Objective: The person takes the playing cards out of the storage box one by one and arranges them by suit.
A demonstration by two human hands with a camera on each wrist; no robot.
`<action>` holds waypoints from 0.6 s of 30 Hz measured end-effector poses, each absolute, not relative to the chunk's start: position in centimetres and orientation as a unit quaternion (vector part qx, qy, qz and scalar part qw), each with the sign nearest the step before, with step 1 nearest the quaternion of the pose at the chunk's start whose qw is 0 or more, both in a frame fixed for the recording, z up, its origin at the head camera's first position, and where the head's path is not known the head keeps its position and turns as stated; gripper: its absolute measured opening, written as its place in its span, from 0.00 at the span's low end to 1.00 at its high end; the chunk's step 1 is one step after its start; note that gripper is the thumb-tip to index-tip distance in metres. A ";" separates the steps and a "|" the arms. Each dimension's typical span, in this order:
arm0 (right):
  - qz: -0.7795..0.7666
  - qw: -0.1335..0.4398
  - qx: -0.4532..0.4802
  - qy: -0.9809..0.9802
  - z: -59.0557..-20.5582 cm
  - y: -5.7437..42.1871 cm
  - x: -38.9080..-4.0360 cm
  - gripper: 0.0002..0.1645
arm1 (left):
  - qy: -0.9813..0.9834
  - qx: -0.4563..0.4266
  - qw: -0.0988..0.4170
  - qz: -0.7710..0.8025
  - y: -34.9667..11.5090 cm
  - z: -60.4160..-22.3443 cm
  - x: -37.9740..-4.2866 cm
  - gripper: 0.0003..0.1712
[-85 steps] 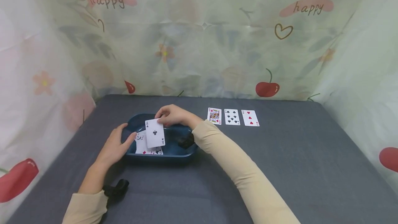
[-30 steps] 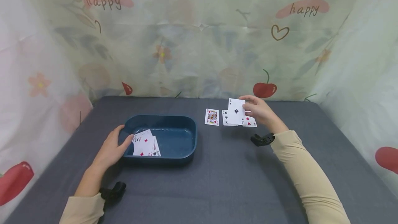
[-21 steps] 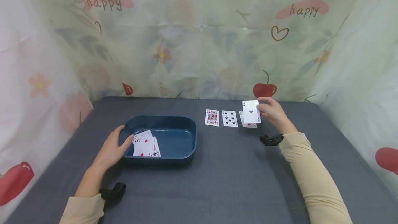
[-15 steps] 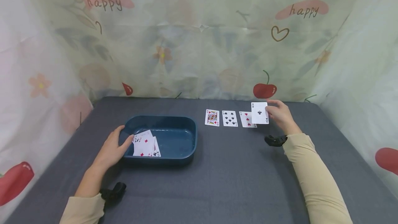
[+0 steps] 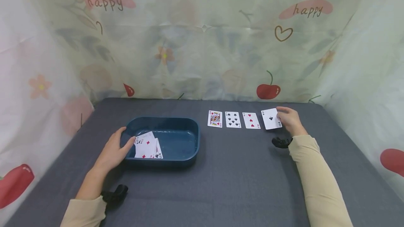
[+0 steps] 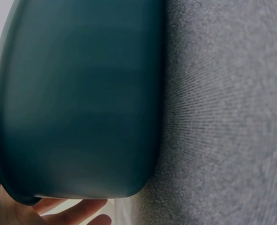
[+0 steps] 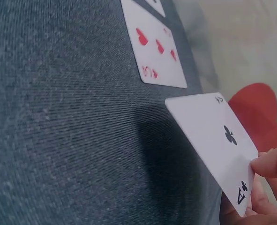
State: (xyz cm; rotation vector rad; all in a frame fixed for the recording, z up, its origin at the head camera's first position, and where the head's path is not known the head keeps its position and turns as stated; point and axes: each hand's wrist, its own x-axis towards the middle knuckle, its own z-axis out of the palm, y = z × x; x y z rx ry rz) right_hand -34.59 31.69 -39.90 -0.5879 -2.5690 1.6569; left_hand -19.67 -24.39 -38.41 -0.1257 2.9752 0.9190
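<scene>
My right hand point(image 5: 291, 121) pinches an ace of clubs point(image 5: 269, 117) by its right edge, thumb on the face. In the right wrist view the ace point(image 7: 213, 140) is tilted, with a shadow on the cloth beside it. Left of it, face up in a row, lie a three of hearts point(image 5: 251, 120), a seven of spades point(image 5: 233, 119) and a king of diamonds point(image 5: 215, 119). My left hand point(image 5: 112, 151) grips the left end of a dark blue tray point(image 5: 197, 139), thumb over the rim; in the left wrist view its fingers point(image 6: 77, 213) show round the outer wall.
Several overlapping playing cards point(image 5: 146, 145) lie face up in the tray's left part. Dark grey cloth point(image 5: 227, 178) covers the table. A printed curtain point(image 5: 202, 45) stands behind the table's back edge and along both sides.
My right hand has carried the ace of clubs from the tray to the right, past the row, and lowered it beside the three of hearts. The left hand has stayed on the tray.
</scene>
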 end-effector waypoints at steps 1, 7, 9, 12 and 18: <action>0.526 0.019 -0.193 -0.828 -40.6 32.0 -35.1 0.33 | 0.955 -0.041 0.013 0.295 -24.4 -38.4 -19.7 0.45; 0.522 0.033 -0.201 -0.829 -44.2 34.0 -38.2 0.31 | 0.954 -0.037 0.012 0.296 -24.4 -38.3 -19.6 0.44; 0.529 0.029 -0.205 -0.823 -44.1 33.7 -38.1 0.31 | 0.954 -0.037 0.012 0.297 -24.4 -38.3 -19.6 0.44; 0.537 0.025 -0.215 -0.816 -42.8 32.7 -36.9 0.31 | 0.954 -0.037 0.012 0.298 -24.3 -38.2 -19.6 0.44; 0.540 0.011 -0.206 -0.816 -40.3 31.0 -34.8 0.30 | 0.953 -0.039 0.013 0.299 -24.4 -38.3 -19.6 0.44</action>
